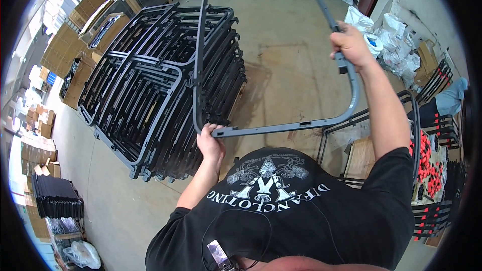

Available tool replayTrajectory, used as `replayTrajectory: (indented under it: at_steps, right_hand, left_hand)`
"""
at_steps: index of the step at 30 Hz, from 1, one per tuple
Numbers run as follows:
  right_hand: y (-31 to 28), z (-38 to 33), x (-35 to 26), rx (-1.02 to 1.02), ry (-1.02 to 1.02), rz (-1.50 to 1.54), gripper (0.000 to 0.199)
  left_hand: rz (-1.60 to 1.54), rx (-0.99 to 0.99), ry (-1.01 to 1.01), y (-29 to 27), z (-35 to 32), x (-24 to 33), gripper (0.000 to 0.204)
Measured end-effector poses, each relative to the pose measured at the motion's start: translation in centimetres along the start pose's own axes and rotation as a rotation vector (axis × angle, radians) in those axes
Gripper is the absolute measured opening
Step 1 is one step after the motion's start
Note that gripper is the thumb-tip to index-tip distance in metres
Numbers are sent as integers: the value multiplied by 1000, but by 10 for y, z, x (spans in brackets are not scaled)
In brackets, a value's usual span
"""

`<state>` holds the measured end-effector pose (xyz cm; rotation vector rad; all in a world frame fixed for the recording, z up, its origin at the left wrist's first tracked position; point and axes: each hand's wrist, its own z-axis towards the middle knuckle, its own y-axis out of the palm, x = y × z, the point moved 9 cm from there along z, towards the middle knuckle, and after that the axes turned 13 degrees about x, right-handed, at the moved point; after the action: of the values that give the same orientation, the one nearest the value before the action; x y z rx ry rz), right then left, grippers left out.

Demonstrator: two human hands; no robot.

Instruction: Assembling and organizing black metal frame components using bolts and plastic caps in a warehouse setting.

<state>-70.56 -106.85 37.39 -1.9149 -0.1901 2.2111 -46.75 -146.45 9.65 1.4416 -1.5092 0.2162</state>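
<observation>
I hold the frame [281,129] up before my chest, left hand [210,143] clamped on its lower corner, right hand [351,45] clamped on its side bar; it seems stiff, light but awkward.

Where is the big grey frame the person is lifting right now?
In the head view, the grey frame is held up mid-picture by the left hand and right hand, just right of the stack of frames.
</observation>
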Motion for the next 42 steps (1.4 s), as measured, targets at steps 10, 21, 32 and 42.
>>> replayTrajectory:
  at_steps: [10, 21, 32, 42]
  right_hand:
    - [-119, -7, -138, 128, -189, -668, 63]
    - [-130, -41, 31, -75, -69, -1240, 83]
    - [-177, -184, 256, -520, 602, -1153, 78]
    - [-229, -207, 361, -552, 909, -885, 59]
  left_hand:
    - [1227, -827, -5, 104, 2, -135, 54]
    - [1498, -748, -366, -92, 87, -224, 37]
    - [1341, 36, -707, -365, 175, -229, 31]
    - [1558, -219, -361, -248, 136, -212, 19]
